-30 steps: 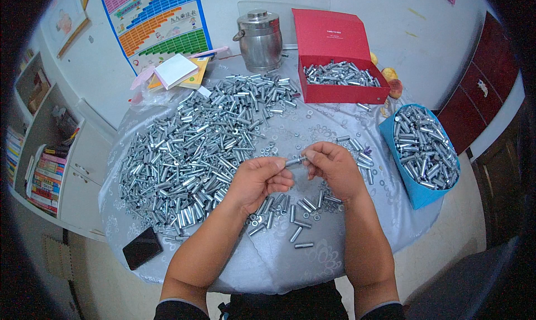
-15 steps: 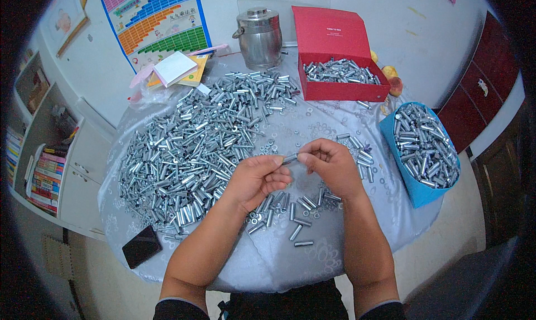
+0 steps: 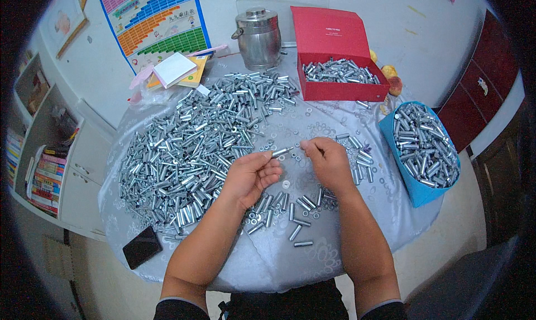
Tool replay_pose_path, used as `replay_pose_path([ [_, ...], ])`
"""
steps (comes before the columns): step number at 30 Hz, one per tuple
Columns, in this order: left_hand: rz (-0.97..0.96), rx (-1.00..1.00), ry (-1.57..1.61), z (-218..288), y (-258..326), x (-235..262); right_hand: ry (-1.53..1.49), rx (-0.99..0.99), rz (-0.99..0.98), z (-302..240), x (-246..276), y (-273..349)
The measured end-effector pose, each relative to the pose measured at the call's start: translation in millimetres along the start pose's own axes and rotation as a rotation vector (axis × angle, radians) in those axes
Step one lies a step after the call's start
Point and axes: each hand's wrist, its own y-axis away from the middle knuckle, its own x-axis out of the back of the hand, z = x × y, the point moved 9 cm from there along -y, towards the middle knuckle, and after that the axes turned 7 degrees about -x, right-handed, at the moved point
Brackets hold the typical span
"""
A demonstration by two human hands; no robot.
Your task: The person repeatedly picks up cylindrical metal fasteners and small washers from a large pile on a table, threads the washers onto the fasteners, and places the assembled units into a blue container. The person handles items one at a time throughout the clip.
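One slim, silver metal cylinder (image 3: 282,151) is held above the middle of a round table spread with a shiny, pale grey-blue patterned cloth (image 3: 279,264). The person's bare left hand (image 3: 252,175) pinches it between thumb and forefinger, its free end pointing right; the other fingers curl loosely below. The bare right hand (image 3: 329,162) is just beyond that end, apart from it, thumb and forefinger close together; whether they hold something small cannot be told. A flat, round silver washer (image 3: 286,184) lies on the cloth between the hands. To the left spreads a broad heap of silver metal cylinders (image 3: 178,152). Similar pieces fill an open red cardboard box (image 3: 346,92) at the back and a bright blue, soft-sided bin (image 3: 410,175) at the right. A black rectangular phone (image 3: 142,247) lies near the front left edge.
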Motion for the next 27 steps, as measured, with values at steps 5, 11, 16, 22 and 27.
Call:
replay_pose_path([
  [5, 0.004, 0.005, 0.038, 1.8, 0.4, 0.1, 0.458, 0.093, -0.076, 3.0, -24.9, -0.7],
  [11, -0.025, -0.003, 0.039, 4.1, 1.1, -0.8, 0.458, -0.019, -0.127, 9.5, -28.4, -4.4],
  [16, -0.045, -0.015, 0.014, 4.2, 0.5, -3.4, -0.342, -0.128, -0.113, 9.2, -8.5, -0.6],
  [22, -0.032, -0.028, -0.036, 6.4, 3.7, -7.7, -0.564, -0.111, -0.229, 0.3, -16.8, 1.9],
  [27, -0.027, -0.046, -0.099, 7.4, 2.5, -4.7, -0.559, -0.096, -0.233, -7.1, -16.1, 5.0],
])
